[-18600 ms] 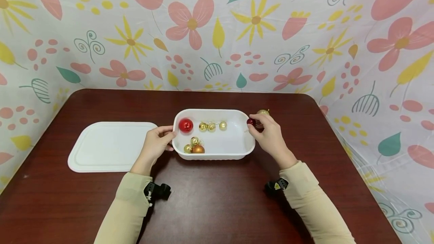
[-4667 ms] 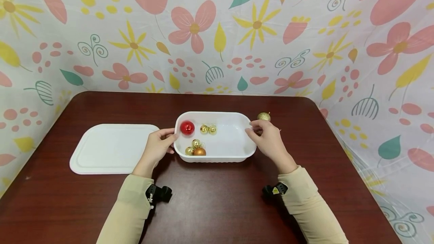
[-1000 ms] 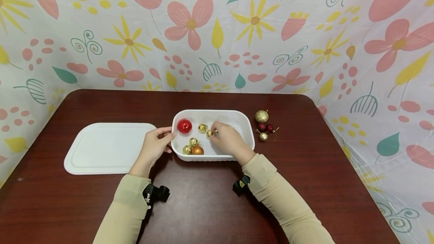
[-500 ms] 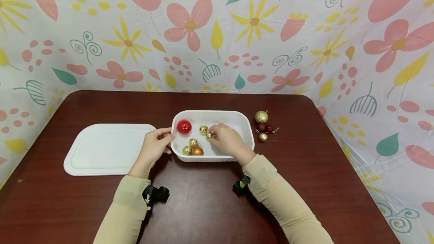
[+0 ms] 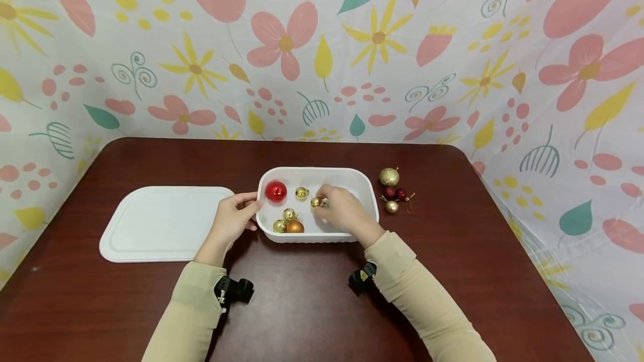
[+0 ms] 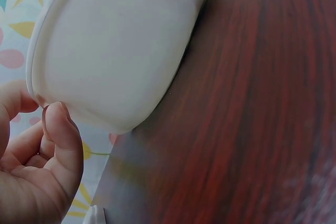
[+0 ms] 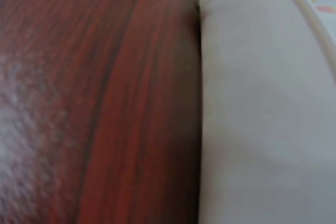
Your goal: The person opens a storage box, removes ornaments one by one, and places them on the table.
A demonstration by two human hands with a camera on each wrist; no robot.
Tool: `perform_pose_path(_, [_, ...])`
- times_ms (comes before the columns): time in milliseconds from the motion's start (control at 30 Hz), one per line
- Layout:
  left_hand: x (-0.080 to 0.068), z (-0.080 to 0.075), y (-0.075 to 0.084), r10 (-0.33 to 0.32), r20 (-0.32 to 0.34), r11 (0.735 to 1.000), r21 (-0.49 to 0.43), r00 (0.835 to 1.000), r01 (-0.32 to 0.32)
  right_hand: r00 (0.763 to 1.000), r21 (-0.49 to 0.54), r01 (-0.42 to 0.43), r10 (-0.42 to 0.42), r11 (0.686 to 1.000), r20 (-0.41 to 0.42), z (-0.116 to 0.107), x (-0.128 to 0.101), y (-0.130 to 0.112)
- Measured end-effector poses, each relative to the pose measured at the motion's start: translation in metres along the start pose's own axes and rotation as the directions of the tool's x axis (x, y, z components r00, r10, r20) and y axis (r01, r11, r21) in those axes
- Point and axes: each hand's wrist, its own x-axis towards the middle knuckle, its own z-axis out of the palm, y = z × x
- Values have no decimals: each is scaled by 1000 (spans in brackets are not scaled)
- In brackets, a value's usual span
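Over the last second our right hand has lifted one small shiny gold bauble off its neighbour inside the white oval plastic tub, fingertips pinched on it, so it looks ready to come out (four ornaments already lie on the dark red table beside the tub). Our left hand steadies the tub's left rim, thumb and fingers clamping it. The right wrist view shows only tub wall and table; the bauble's cap is hidden.
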Motion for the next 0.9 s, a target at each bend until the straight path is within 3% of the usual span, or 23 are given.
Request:
perform_pose_path(333, [0,1,-1,2,5,1000,-8,1000,-2,997,78,11,-4,997,-81,-12,-12,8])
perform_pose_path(533, [-1,0,0,4,3,1000,-17,1000,-4,989,101,74,-60,992,-134,-18,-17,14])
perform_pose_path(700, [-2,0,1,0,3,1000,-14,1000,0,963,131,177,-145,975,-226,-22,-23,20])
perform_pose_path(900, [0,-1,1,-6,4,1000,-11,1000,6,934,197,216,-144,956,-327,-31,-34,28])
